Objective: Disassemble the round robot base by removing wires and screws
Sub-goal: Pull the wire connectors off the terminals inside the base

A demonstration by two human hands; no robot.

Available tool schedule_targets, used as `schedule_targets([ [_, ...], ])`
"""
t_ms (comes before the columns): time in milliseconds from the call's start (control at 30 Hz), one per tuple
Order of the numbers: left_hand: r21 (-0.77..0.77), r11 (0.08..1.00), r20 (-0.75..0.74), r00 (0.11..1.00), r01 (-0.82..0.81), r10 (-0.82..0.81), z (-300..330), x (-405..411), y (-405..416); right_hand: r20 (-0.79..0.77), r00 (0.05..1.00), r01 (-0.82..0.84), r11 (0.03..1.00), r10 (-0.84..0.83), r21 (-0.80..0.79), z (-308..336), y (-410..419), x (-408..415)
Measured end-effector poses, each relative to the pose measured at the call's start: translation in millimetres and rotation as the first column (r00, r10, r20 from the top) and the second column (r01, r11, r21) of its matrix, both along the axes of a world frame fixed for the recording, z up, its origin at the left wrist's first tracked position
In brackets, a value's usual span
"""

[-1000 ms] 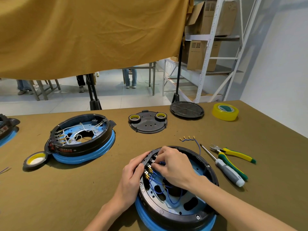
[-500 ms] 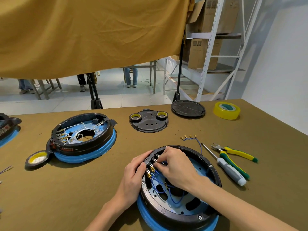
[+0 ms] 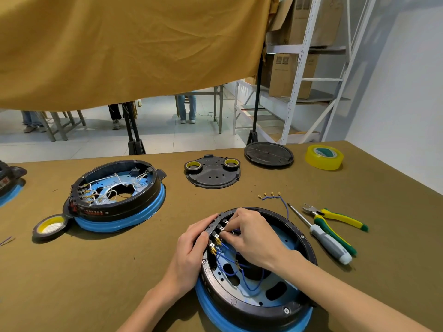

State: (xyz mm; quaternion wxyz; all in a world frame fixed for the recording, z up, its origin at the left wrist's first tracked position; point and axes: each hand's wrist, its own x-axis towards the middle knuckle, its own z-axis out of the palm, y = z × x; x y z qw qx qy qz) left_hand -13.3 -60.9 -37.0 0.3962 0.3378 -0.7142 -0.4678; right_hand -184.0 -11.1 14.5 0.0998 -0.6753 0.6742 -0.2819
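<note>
The round robot base [image 3: 294,305], black rim on a blue ring, lies open at the table's near edge. Blue wires [image 3: 242,276] with brass terminals run from a black connector block [image 3: 215,226] on its left rim. My left hand [image 3: 191,250] clasps the outside of that rim at the block. My right hand [image 3: 251,238] reaches inside, fingertips pinched on a blue wire terminal at the block. A removed blue wire bundle [image 3: 275,198] with brass terminals lies on the table behind the base.
A screwdriver [image 3: 328,243] and yellow-green pliers [image 3: 335,219] lie to the right. A second open base [image 3: 117,192] with white wires sits at left, black tape roll [image 3: 49,227] beside it. Two black covers [image 3: 213,173] [image 3: 268,154] and yellow tape [image 3: 323,156] lie at the back.
Both hands stay at the connector block; my right fingertips have shifted slightly down along the row of terminals. The view has tilted a little.
</note>
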Motion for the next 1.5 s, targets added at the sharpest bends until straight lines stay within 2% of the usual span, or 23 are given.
schedule_targets([
  [633,-0.017,1.000,0.008,1.000,0.000,0.000,0,-1,0,-0.033,0.999,-0.005,1.000,0.004,-0.020,-4,3,-6],
  [767,0.007,1.000,0.002,1.000,-0.004,0.004,1,-1,1,0.067,0.998,-0.012,1.000,0.011,0.016,-3,5,-10],
  [1033,0.006,1.000,0.018,1.000,-0.008,0.008,7,0,5,0.100,0.995,-0.001,0.999,-0.002,0.038,-3,3,-14],
  [1367,0.010,1.000,0.031,0.999,-0.025,0.025,10,0,7,-0.073,0.996,0.052,0.999,-0.052,-0.005,-3,3,-7],
  [1500,0.015,1.000,0.033,0.999,-0.025,0.024,12,1,9,0.028,1.000,0.012,0.999,-0.013,0.048,1,11,-16],
])
